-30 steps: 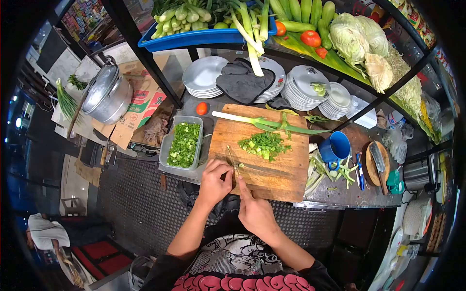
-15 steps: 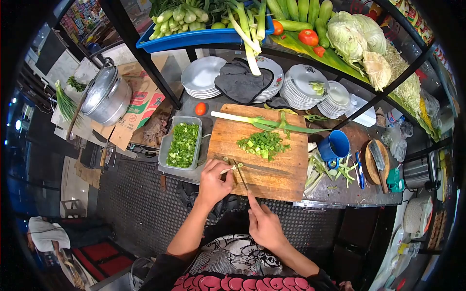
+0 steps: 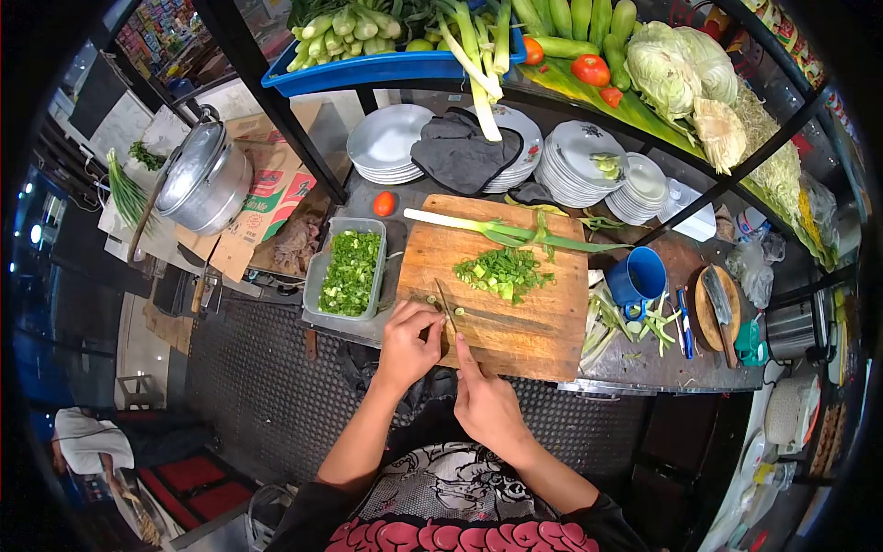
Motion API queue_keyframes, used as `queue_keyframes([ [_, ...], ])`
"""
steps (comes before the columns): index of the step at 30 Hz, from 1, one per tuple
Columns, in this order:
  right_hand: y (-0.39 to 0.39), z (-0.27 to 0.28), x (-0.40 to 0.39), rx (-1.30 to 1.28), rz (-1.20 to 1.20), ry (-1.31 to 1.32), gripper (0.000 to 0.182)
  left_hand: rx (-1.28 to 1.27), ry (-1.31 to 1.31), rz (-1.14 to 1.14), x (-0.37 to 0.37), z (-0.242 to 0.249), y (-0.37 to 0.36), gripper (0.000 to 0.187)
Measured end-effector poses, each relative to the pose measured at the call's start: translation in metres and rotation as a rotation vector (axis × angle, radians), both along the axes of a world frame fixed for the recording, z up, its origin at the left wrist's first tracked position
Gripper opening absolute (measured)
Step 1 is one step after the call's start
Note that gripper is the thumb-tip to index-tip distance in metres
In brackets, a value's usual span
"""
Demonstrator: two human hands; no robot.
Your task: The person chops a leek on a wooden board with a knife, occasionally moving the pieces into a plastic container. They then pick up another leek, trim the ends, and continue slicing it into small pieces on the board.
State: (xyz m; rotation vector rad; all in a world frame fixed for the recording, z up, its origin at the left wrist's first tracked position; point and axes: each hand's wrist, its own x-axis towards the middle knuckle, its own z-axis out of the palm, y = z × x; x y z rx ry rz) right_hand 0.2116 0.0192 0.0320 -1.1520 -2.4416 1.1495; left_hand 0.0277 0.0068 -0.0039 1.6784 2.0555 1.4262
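Our left hand (image 3: 407,345) has its fingers curled, pinching a scallion stub at the lower left of the cutting board (image 3: 515,322). Our right hand (image 3: 485,402) grips the knife (image 3: 447,306). We should keep fingertips tucked and cuts short.

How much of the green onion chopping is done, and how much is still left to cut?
Quite a lot is done: the plastic tub is full of chopped greens, and another chopped pile sits on the wooden board. Now the right hand works a knife at a small piece pinned by the left hand. One long uncut stalk lies across the board's far edge.
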Motion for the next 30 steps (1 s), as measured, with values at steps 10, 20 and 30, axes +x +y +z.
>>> queue_keyframes([
  [10, 0.005, 0.006, -0.005, -0.005, -0.009, 0.029, 0.071, 0.008, 0.008, -0.016, 0.0, 0.003, 0.001, 0.009],
  [20, -0.033, -0.014, 0.04, 0.173, -0.039, -0.029, 0.072, 0.0, -0.009, -0.001, 0.002, 0.0, 0.0, 0.01],
  [30, -0.035, -0.006, 0.062, 0.04, -0.089, 0.171, 0.065, -0.003, 0.087, 0.092, 0.002, 0.005, -0.011, 0.01],
])
